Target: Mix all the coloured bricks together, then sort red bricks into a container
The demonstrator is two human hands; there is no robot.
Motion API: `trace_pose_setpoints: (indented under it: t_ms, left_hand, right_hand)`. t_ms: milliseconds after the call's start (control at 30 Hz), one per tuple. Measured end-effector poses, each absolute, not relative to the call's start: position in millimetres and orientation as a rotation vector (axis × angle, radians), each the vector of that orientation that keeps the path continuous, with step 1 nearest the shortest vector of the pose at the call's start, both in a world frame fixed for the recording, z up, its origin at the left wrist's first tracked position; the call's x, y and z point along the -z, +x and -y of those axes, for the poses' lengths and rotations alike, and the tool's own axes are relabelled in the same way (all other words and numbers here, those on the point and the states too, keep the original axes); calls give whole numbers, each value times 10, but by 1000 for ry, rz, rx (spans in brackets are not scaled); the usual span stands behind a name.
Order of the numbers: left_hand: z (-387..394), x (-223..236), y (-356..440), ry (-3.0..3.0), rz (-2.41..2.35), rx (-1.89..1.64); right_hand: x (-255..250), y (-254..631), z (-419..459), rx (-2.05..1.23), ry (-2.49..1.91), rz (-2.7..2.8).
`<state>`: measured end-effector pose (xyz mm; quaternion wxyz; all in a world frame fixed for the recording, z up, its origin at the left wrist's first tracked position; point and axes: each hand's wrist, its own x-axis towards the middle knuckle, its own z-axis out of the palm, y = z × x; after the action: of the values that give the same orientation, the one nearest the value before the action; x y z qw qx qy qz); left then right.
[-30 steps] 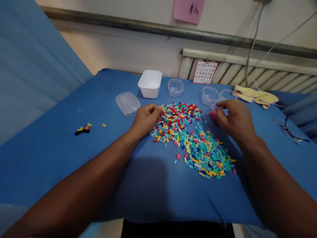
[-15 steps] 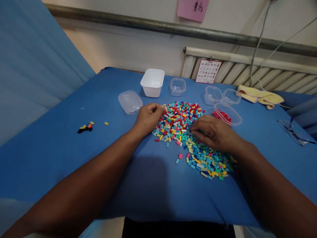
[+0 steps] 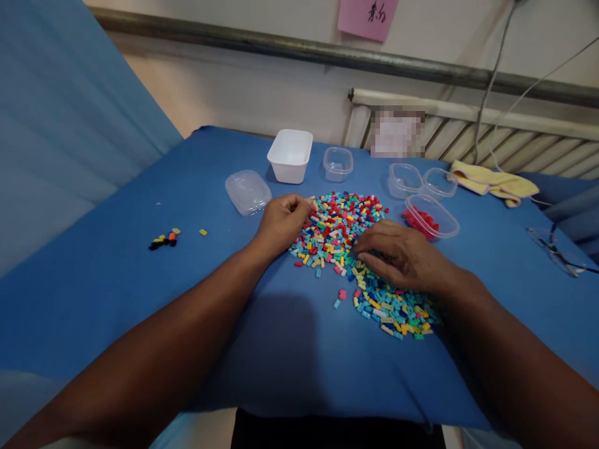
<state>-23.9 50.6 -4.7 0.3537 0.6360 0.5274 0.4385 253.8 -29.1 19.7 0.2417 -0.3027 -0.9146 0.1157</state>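
A heap of small coloured toy bricks (image 3: pixel 334 227), in red, teal, yellow, white and pink, covers the middle of the blue cloth. At the heap's left edge rests my left hand (image 3: pixel 283 221), thumb and forefinger pinched together; what is between them, if anything, is too small to make out. My right hand (image 3: pixel 400 254) reaches in from the right over the bricks, palm down. Its thumb and fingers are apart, with the tips at the bricks. A lower spread of mostly teal and yellow bricks (image 3: pixel 397 308) lies below this hand, partly hidden by the forearm.
Behind the heap stand a white tub (image 3: pixel 289 165) and a clear container (image 3: pixel 337 165). A clear lid (image 3: pixel 248 192) lies to their left. Red bricks (image 3: pixel 421 221) fill a clear box at right, near a yellow cloth (image 3: pixel 493 183) and glasses (image 3: pixel 556 249). Black and orange pieces (image 3: pixel 163 240) lie far left.
My right hand has shifted slightly left over the heap, and its thumb and fingers have parted. My left hand keeps its pinch at the heap's edge.
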Motion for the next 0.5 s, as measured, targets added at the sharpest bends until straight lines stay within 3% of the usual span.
trace_pose_setpoints:
  t_ms: [500]
  left_hand:
    - [-518, 75, -235, 1644, -1349, -1143]
  right_hand:
    - [-152, 2344, 355, -331, -680, 2555]
